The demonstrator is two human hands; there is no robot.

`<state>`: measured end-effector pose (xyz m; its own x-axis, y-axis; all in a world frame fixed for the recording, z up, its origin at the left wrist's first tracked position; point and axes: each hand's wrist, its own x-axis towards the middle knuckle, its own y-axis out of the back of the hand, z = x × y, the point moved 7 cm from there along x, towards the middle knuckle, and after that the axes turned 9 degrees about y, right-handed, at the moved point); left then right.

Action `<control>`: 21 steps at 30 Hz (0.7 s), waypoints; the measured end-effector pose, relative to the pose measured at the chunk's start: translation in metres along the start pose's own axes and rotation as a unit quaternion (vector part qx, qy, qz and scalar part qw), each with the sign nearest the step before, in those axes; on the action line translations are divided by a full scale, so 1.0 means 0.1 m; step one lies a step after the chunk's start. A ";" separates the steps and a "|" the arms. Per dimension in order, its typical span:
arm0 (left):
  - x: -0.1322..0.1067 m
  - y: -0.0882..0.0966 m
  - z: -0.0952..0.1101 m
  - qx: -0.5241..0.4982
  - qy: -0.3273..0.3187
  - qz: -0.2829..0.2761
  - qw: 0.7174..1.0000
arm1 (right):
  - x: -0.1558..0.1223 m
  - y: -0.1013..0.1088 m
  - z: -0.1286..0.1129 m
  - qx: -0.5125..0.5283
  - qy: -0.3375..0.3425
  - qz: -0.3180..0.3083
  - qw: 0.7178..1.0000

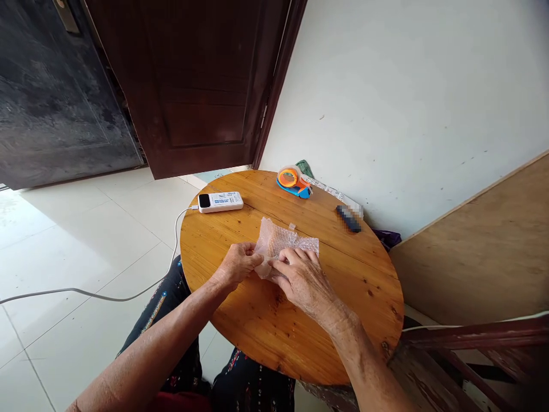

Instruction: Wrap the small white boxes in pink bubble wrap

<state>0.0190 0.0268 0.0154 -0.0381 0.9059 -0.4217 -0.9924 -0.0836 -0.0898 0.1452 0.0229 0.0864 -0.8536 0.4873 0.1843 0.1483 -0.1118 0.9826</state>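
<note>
A sheet of clear, pinkish bubble wrap [271, 236] lies crumpled near the middle of the round wooden table [274, 343]. My left hand [240, 262] pinches its left edge between thumb and fingers. Over its right part rests my right hand [302, 274], fingers bent and pressing down on the wrap, the thumb near the left hand's fingertips. Whether something lies inside the wrap I cannot tell. Just beyond the wrap sits a small clear scrap [292, 226].
An orange and blue tape dispenser [294, 182] stands at the table's far edge. A white power bank [220, 202] with a cable [124, 299] lies at the left. A dark, blurred object [349, 218] is at the right, near the wall [407, 86]. A brown door [201, 86] stands behind.
</note>
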 end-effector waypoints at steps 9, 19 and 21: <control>-0.07 -0.31 0.16 0.031 -0.018 -0.053 0.998 | -0.12 0.07 0.09 0.085 -0.036 0.104 0.990; -0.28 -0.46 0.43 0.430 -0.165 -0.008 0.888 | -0.94 0.01 0.54 0.206 -0.266 0.237 0.911; -0.26 -0.51 0.43 0.490 -0.171 0.007 0.855 | -1.12 -0.16 0.66 0.248 -0.343 0.216 0.880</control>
<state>0.0654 0.0250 0.0701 0.0842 0.9901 -0.1123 -0.6071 0.1403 0.7821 0.2716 0.0277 0.0518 -0.1874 0.9191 0.3465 0.7305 -0.1054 0.6748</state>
